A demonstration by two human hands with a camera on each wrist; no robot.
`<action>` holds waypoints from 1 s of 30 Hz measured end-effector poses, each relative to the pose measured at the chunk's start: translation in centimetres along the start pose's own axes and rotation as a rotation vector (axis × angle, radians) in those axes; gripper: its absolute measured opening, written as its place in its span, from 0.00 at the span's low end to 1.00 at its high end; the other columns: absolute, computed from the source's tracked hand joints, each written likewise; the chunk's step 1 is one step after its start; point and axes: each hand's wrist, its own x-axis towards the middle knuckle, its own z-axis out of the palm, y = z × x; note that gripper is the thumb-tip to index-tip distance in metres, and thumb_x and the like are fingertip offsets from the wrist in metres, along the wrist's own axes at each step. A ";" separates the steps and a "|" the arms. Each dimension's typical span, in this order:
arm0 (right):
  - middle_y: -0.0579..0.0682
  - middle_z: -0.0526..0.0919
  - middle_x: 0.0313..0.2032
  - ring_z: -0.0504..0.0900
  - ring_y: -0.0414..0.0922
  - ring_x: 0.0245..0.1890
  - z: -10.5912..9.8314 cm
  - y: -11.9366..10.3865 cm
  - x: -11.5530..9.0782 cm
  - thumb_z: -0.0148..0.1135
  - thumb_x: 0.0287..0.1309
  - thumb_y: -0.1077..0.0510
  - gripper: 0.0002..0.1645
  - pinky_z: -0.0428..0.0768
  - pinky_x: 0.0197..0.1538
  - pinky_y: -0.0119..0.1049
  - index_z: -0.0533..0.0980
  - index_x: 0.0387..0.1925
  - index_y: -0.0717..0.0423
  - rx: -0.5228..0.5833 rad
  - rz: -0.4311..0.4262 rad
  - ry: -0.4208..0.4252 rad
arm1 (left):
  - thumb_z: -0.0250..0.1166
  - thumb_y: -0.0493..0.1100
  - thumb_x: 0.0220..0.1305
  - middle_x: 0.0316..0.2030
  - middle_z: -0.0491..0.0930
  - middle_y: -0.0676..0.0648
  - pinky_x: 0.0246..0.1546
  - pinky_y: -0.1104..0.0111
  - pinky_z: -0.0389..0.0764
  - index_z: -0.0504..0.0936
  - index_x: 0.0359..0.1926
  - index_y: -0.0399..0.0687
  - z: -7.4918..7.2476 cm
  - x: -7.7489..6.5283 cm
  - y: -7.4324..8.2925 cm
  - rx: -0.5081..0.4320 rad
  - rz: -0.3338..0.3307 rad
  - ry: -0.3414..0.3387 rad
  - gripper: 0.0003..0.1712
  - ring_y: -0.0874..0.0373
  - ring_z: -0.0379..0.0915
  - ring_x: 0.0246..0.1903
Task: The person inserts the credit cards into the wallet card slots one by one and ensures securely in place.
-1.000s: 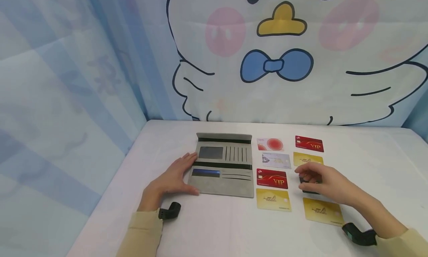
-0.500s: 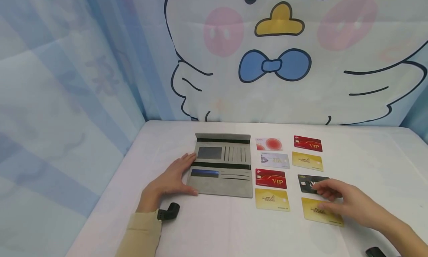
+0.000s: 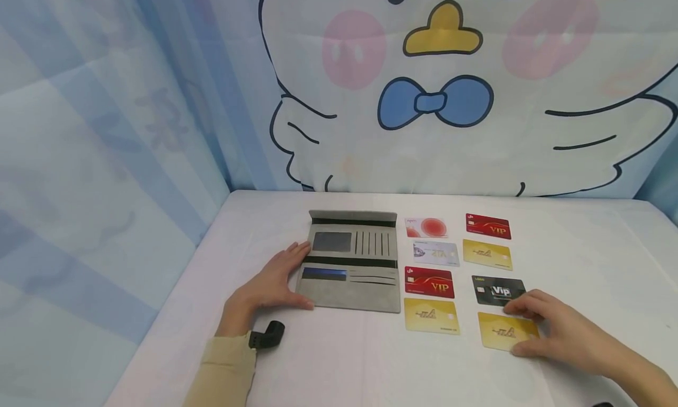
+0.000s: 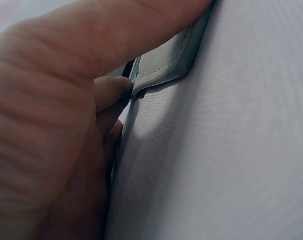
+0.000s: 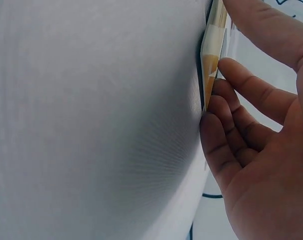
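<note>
A grey wallet [image 3: 349, 295] lies unfolded on the table, its card slots and a dark window facing up. My left hand [image 3: 270, 280] rests at its left side, fingers extended along the edge and thumb at the lower corner. In the left wrist view, the fingertips meet the stitched wallet edge [image 4: 164, 67]. At the right, my right hand [image 3: 556, 330] holds the right end of the lowest gold card [image 3: 500, 332], thumb at the near edge and curled fingers at the far edge. A black VIP card [image 3: 495, 290] lies just beyond those fingers.
Left of these lie a gold card [image 3: 431, 316], a red card [image 3: 429, 282], a silver card [image 3: 435, 253] and a white card with red circles [image 3: 426, 227]. Farther back on the right are another gold card [image 3: 487, 254] and a red one [image 3: 488, 226]. A patterned curtain [image 3: 434, 154] hangs behind.
My right hand has moved from over the black card toward me and right, onto the lowest gold card, which has turned slightly straighter. The left hand and wallet stay put.
</note>
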 end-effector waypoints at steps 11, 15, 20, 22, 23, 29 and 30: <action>0.45 0.72 0.39 0.70 0.44 0.39 0.1 0.1 0.1 0.77 0.34 0.43 0.30 0.77 0.41 0.31 0.77 0.41 0.50 0.013 -0.005 -0.019 | 0.71 0.71 0.35 0.72 0.46 0.49 0.68 0.55 0.40 0.51 0.72 0.47 0.0 0.0 0.0 -0.005 0.006 -0.002 0.68 0.53 0.34 0.70; 0.45 0.73 0.40 0.71 0.44 0.40 0.1 0.1 0.1 0.77 0.34 0.43 0.31 0.76 0.42 0.31 0.76 0.41 0.51 0.012 -0.008 -0.026 | 0.71 0.71 0.35 0.72 0.46 0.49 0.68 0.55 0.40 0.51 0.72 0.47 0.0 0.0 0.0 -0.007 0.008 -0.003 0.68 0.53 0.34 0.70; 0.42 0.75 0.39 0.71 0.41 0.37 0.0 -0.1 -0.2 0.75 0.37 0.43 0.30 0.75 0.42 0.31 0.74 0.42 0.49 -0.012 -0.013 0.017 | 0.71 0.71 0.35 0.72 0.46 0.49 0.68 0.55 0.41 0.51 0.72 0.47 0.0 0.0 0.0 -0.009 0.004 -0.004 0.68 0.53 0.34 0.70; 0.41 0.75 0.38 0.71 0.40 0.36 0.0 -0.2 -0.3 0.75 0.39 0.44 0.27 0.76 0.41 0.31 0.75 0.41 0.47 -0.023 -0.005 0.040 | 0.71 0.71 0.35 0.72 0.46 0.49 0.68 0.55 0.40 0.51 0.72 0.47 0.0 0.0 0.0 -0.007 0.006 -0.004 0.68 0.53 0.34 0.70; 0.40 0.76 0.38 0.71 0.40 0.36 0.0 -0.2 -0.3 0.75 0.40 0.46 0.25 0.76 0.42 0.33 0.76 0.41 0.46 -0.016 0.004 0.045 | 0.71 0.71 0.35 0.72 0.46 0.49 0.68 0.55 0.41 0.51 0.72 0.47 0.0 0.0 0.0 -0.006 0.009 -0.003 0.68 0.53 0.34 0.70; 0.41 0.78 0.38 0.74 0.40 0.35 -0.3 -0.2 0.1 0.72 0.46 0.52 0.18 0.79 0.40 0.32 0.78 0.41 0.46 0.075 -0.008 0.048 | 0.71 0.71 0.35 0.72 0.46 0.50 0.68 0.55 0.41 0.51 0.72 0.47 0.0 0.1 -0.1 -0.002 0.012 -0.001 0.67 0.53 0.35 0.70; 0.40 0.78 0.38 0.74 0.40 0.35 -0.3 -0.2 0.2 0.72 0.47 0.51 0.17 0.78 0.40 0.30 0.78 0.41 0.45 0.079 -0.019 0.048 | 0.71 0.71 0.35 0.72 0.46 0.50 0.68 0.55 0.41 0.51 0.72 0.48 0.0 0.1 -0.1 -0.002 0.009 -0.002 0.67 0.53 0.35 0.70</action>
